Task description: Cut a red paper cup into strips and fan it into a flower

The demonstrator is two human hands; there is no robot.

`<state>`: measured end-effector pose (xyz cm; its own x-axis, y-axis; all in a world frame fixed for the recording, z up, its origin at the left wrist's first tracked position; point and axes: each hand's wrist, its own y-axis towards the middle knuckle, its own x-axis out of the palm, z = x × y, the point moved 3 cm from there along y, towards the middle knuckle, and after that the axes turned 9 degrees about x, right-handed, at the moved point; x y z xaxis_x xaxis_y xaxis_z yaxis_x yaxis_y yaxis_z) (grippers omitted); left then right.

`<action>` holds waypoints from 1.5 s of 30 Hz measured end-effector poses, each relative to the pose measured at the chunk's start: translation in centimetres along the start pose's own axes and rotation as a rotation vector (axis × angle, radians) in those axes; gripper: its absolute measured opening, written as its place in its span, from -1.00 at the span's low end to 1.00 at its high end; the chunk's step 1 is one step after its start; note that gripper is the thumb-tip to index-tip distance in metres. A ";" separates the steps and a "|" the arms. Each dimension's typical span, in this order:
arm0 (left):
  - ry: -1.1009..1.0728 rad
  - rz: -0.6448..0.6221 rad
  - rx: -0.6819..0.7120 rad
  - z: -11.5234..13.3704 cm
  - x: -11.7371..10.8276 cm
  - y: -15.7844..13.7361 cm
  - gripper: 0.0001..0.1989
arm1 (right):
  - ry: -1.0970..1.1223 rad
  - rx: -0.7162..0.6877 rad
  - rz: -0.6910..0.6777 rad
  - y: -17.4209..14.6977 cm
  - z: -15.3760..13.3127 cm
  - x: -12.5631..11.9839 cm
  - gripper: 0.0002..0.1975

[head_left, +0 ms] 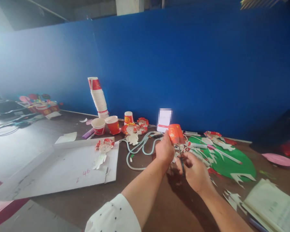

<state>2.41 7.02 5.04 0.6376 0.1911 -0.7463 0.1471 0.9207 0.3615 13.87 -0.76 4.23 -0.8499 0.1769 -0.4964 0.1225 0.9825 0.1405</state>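
A red-orange paper cup (176,133) is raised above the table, with my left hand (164,150) closed on its left side. Below its lower edge, my right hand (192,168) grips a pair of dark-handled scissors (182,162), their blades pointing up at the cup. Whether the blades are in the paper I cannot tell. Behind the cup stands a lit phone-like screen (164,120). Pale cables (137,149) curl on the table left of my hands. To the right, a green round sheet (234,161) lies under paper scraps and pens.
A tall stack of paper cups (99,100) leans near the blue partition (183,64). Loose cups (113,125) and paper-cut figures (131,133) stand or lie nearby. A white cardboard piece (62,167) is at left; an open notebook (273,206) and a pink disc (279,159) are at right.
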 end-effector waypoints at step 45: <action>0.029 -0.023 0.019 0.3 -0.1 -0.1 -0.33 | 0.025 0.025 -0.023 -0.2 -0.4 -0.1 -0.84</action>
<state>2.57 6.76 5.28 0.6117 0.1801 -0.7703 0.1756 0.9185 0.3542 13.71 -0.94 4.61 -0.8651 0.1529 -0.4777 0.1150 0.9875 0.1077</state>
